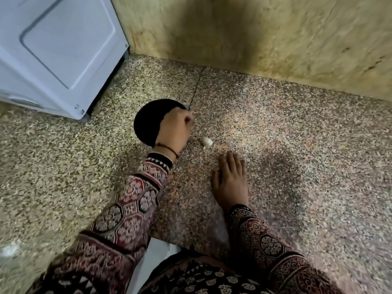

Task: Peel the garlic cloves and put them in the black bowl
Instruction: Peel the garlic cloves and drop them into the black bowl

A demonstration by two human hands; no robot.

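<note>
The black bowl (pixel 148 122) stands on the speckled granite counter (pixel 286 145), towards the back left. My left hand (pixel 175 132) lies over the bowl's right side, its fingers curled down around the rim. A small white piece of garlic (pixel 206 142) lies on the counter just right of that hand, touching neither hand. My right hand (pixel 231 181) rests flat on the counter a little in front of the garlic, fingers straight and holding nothing. The inside of the bowl is too dark to read.
A white appliance (pixel 55 54) stands at the back left, close behind the bowl. A yellowish stone wall (pixel 265 39) runs along the back. The counter's front edge (pixel 169 242) lies near my body, and a white scrap (pixel 9 249) sits at the far left.
</note>
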